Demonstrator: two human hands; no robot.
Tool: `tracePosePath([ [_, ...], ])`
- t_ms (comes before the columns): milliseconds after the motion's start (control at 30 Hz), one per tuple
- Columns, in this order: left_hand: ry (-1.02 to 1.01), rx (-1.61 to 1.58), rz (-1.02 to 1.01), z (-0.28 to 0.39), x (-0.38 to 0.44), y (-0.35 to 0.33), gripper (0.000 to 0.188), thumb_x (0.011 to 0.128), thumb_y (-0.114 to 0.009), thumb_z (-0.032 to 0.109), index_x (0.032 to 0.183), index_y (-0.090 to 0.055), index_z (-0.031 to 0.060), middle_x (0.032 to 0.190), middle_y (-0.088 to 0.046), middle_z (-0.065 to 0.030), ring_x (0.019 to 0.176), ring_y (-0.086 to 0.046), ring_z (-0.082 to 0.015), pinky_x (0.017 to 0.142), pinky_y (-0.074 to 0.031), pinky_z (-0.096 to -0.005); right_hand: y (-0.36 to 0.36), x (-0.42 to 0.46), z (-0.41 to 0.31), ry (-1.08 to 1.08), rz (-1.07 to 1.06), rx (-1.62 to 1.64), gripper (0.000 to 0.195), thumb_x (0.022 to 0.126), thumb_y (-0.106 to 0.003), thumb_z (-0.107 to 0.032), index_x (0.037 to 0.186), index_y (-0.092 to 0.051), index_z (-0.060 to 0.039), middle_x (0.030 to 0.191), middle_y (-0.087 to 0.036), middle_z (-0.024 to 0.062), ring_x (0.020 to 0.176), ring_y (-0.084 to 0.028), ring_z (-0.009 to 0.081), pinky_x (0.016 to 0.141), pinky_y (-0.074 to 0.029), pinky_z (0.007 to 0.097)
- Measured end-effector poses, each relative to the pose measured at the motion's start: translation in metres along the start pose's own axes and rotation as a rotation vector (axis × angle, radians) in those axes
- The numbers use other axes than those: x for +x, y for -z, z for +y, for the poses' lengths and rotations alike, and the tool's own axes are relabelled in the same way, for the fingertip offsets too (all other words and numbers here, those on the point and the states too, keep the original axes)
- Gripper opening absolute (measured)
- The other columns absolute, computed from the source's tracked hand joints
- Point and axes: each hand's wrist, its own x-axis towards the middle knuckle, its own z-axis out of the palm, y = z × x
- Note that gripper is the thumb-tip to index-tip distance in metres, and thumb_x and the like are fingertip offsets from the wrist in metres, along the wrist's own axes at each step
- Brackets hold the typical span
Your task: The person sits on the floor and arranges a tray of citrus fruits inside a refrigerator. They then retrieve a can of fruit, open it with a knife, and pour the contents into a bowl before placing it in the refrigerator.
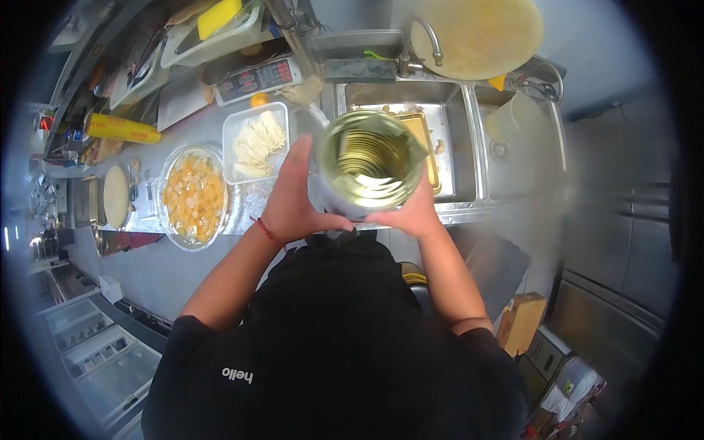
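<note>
Both of my hands hold a large opened tin can upright in front of my body, at the edge of the sink. Its ribbed, gold-toned inside wall shows, and the cut metal rises to a point at the upper right of the rim. My left hand is on the can's left side, thumb towards the near side. My right hand wraps the right side, its fingers mostly hidden behind the can. Left of my hands, a clear bowl of yellow and whitish diced pieces stands near a plastic container of pale, thin, mushroom-like strands.
A steel sink basin holds a yellowish tray and scraps, beneath a curved faucet. In the second basin stands a translucent jug. A scale, a yellow roll and a round board are farther back.
</note>
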Motion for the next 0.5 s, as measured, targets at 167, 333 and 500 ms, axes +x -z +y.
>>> tracePosePath([
  [167, 0.094, 0.258, 0.144, -0.013, -0.021, 0.004, 0.085, 0.068, -0.091, 0.028, 0.138, -0.049, 0.0019, 0.149, -0.045, -0.0214, 0.136, -0.045, -0.0385, 0.113, -0.038, -0.0448, 0.084, 0.017, 0.060, -0.337, 0.331, 0.056, 0.090, 0.061, -0.094, -0.009, 0.132, -0.039, -0.0020, 0.121, -0.060, 0.0138, 0.105, -0.065, 0.0223, 0.088, -0.057, 0.0347],
  [333, 0.276, 0.412, 0.270, -0.068, -0.130, 0.009, 0.055, 0.073, -0.086, 0.019, 0.118, -0.061, 0.0020, 0.135, -0.056, -0.0246, 0.125, -0.053, -0.0420, 0.106, -0.045, -0.0464, 0.105, 0.045, 0.158, -0.617, 0.251, -0.141, 0.083, 0.064, -0.092, -0.006, 0.130, -0.041, -0.0014, 0.116, -0.064, 0.0147, 0.098, -0.068, 0.0252, 0.080, -0.060, 0.0381],
  [500, 0.654, 0.383, 0.275, -0.077, -0.248, -0.004, 0.045, 0.075, -0.084, 0.024, 0.108, -0.065, 0.0008, 0.122, -0.064, -0.0222, 0.114, -0.060, -0.0390, 0.099, -0.049, -0.0446, 0.056, 0.055, 0.240, -0.826, 0.081, -0.232, 0.093, 0.060, -0.097, -0.014, 0.131, -0.040, 0.0094, 0.114, -0.067, 0.0170, 0.097, -0.068, 0.0280, 0.083, -0.060, 0.0407],
])
